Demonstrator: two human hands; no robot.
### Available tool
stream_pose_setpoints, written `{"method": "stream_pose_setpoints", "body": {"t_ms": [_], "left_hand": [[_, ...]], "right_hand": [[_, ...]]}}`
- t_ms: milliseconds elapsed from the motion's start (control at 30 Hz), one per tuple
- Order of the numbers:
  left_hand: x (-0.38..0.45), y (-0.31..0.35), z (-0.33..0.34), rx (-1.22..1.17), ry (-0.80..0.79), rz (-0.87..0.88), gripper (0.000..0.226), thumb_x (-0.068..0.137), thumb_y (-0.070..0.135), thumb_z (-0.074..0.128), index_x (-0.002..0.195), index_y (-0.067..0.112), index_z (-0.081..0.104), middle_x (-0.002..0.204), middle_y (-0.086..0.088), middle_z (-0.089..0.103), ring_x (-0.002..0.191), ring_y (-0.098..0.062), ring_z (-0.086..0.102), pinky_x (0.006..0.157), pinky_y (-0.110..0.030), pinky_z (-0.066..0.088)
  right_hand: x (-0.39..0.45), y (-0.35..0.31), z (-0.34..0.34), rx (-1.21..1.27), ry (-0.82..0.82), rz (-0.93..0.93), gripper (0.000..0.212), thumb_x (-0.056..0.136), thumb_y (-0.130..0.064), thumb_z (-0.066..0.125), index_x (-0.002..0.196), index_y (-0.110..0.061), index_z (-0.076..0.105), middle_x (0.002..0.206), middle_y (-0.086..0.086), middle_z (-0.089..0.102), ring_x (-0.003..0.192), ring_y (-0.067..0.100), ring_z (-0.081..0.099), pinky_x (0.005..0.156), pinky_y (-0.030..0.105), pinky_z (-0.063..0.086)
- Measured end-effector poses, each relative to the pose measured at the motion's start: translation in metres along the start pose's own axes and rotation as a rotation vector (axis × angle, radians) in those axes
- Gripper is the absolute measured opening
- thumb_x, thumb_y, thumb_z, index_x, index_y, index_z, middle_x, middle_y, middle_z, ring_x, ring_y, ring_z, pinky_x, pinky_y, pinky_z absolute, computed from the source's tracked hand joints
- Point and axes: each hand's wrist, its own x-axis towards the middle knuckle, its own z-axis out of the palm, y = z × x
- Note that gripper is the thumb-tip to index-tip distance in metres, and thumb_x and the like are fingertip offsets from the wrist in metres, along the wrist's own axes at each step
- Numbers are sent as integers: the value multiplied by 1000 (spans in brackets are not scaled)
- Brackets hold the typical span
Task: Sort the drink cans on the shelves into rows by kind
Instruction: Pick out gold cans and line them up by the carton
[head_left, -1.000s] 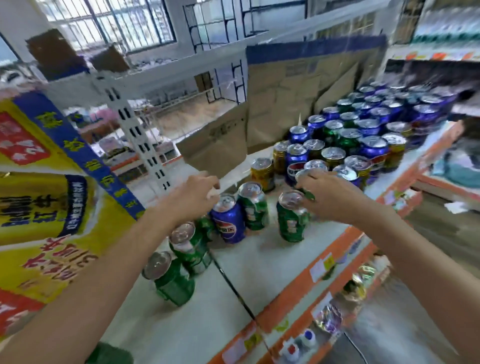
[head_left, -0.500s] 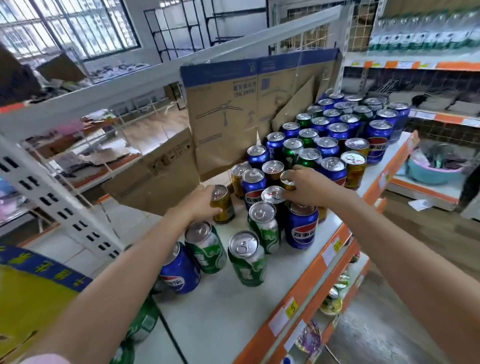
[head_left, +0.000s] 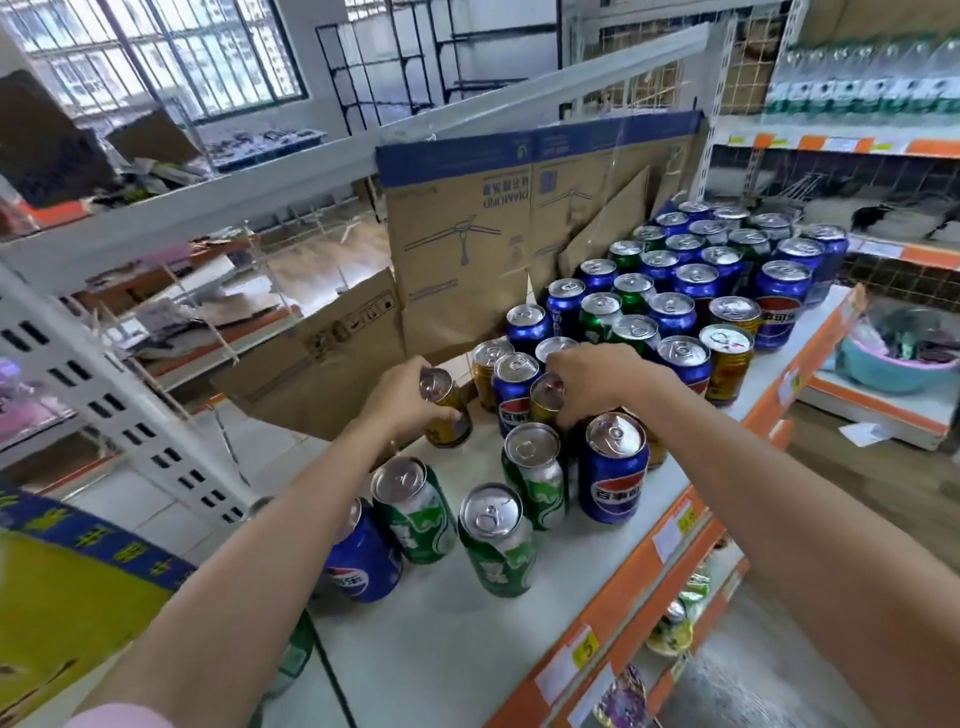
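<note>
While both bare forearms reach in from the lower edge of the view, the left hand (head_left: 402, 397) curls its fingers round a gold-coloured aluminium drink can (head_left: 445, 410) that leans a little to the left on the white metal shelf board (head_left: 441, 644), apart from the main cluster. Its thumb side is hidden behind the can. The right hand (head_left: 597, 382) grips the silver top of a second gold can (head_left: 545, 397), whose body is mostly hidden by the fingers and by the cans in front, so its label cannot be read.

Just in front of that hand stand a blue cola can with a red, white and blue emblem (head_left: 614, 470) and a green can with white lettering (head_left: 535, 475). Two more green cans (head_left: 414, 506) (head_left: 497, 540) stand nearer the viewer. A further blue can (head_left: 363, 561) is partly covered by the left forearm.

Behind the hands, blue, green and gold cans stand mixed together in a dense block (head_left: 691, 291) running to the far right of the shelf. The furthest ones are too small to tell by kind.

A brown cardboard sheet with a blue band (head_left: 467, 234) stands behind the cans. An orange price rail with paper tags (head_left: 623, 587) edges the shelf. A yellow printed carton (head_left: 62, 597) is cut off at the lower left.
</note>
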Motion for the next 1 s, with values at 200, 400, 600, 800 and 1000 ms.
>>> {"method": "stream_pose_setpoints", "body": {"t_ms": [200,400,600,800,1000], "left_hand": [[-44,13,-65,-144,233,88,64,64,46,81,114,22,49,105,5,55,96,-16,53,83,-31,44],[-123,-21,-122,-130,367,28,66,65,47,81,117,23,49,114,1,56,102,-20,51,85,-35,44],[-242,-85,-158,-126,506,-177,63,67,50,79,117,27,48,111,8,49,98,-16,49,79,-31,40],[-356,-148,-176,-127,659,-418,59,68,47,78,117,28,50,109,9,51,99,-14,49,79,-28,38],[-460,-205,-192,-84,725,-653,64,66,49,79,119,27,50,110,6,56,101,-18,54,74,-27,41]], "right_hand": [[-32,-28,-63,64,192,-133,63,70,-48,72,117,-14,46,102,0,51,91,20,51,72,35,47],[-57,-98,-77,250,279,-422,68,73,-46,72,125,-15,43,114,-5,47,93,14,47,76,27,38],[-68,-197,-69,264,230,-684,80,75,-50,69,137,-14,33,131,1,44,109,17,46,86,28,39],[-82,-310,-58,263,179,-990,72,73,-50,71,130,-20,39,115,-7,44,103,11,42,82,26,34],[-108,-418,-43,228,85,-1175,70,74,-52,69,130,-20,41,121,-3,45,111,17,46,90,35,42]]}}
